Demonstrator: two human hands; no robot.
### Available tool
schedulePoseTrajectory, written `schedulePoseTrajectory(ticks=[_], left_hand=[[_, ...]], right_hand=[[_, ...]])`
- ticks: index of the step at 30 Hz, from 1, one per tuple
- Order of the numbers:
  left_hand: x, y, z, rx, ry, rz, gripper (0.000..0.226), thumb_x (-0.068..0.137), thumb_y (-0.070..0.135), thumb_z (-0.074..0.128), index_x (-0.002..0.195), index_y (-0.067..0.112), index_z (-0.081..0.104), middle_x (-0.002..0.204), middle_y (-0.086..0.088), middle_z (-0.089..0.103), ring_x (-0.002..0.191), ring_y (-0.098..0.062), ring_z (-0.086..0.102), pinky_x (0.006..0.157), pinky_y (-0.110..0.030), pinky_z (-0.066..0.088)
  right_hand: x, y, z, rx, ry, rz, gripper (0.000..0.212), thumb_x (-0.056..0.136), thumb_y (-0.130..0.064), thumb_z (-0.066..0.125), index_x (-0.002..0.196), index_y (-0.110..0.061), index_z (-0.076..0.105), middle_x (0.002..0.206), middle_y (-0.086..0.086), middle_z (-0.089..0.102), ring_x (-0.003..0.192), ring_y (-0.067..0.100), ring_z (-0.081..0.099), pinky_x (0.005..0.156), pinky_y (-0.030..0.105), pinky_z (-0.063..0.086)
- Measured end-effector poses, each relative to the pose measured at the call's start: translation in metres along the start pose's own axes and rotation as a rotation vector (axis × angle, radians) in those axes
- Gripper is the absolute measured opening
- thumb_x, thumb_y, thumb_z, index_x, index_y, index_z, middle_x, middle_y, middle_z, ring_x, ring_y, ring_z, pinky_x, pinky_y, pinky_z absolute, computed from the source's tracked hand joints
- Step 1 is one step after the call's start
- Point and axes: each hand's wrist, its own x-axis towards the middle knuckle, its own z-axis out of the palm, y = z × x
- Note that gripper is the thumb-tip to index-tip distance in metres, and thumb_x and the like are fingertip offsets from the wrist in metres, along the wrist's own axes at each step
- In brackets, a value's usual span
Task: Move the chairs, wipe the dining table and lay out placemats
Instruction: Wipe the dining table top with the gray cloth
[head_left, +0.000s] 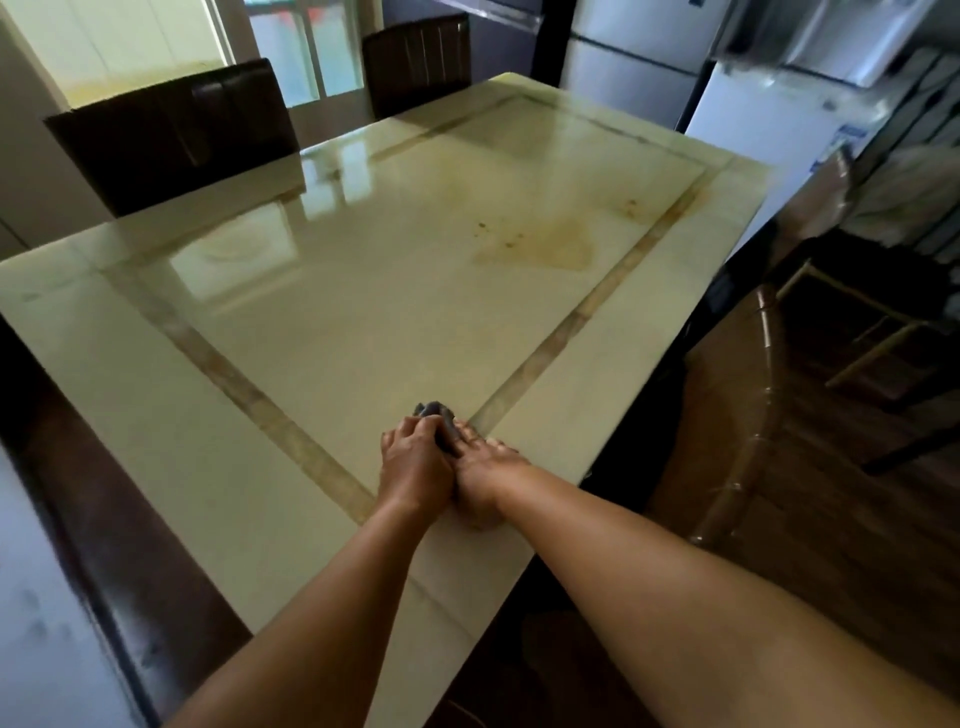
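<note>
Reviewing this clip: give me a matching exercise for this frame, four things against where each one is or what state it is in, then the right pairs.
Things:
1. dark cloth
2. brownish stain
3. dark chair
4. white fridge

Places or states:
A. at the table's far left edge, by the window
B. bunched between both hands on the near part of the table
C. beyond the table's far right corner
D. on the tabletop, right of centre, away from the hands

Pairs: 1-B, 2-D, 3-A, 4-C
</note>
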Motion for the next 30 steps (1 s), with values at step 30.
schedulePoseTrajectory(ticks=[30], left_hand=[[0.199,0.25,0.157,0.052,0.018,-0.298,0.085,0.083,0.026,0.063,0.148,0.022,0.008,0.157,-0.001,0.006,0.141,-0.024,0.007,0.116,-0.029,0.007]], right_hand=[[0.098,0.33,-0.148,-0.431,-0.141,-0.285,0.093,0.087,-0.028,0.062,0.149,-0.02,-0.007,0.157,0.002,-0.018,0.144,0.027,-0.014,0.112,0.059,0.0]])
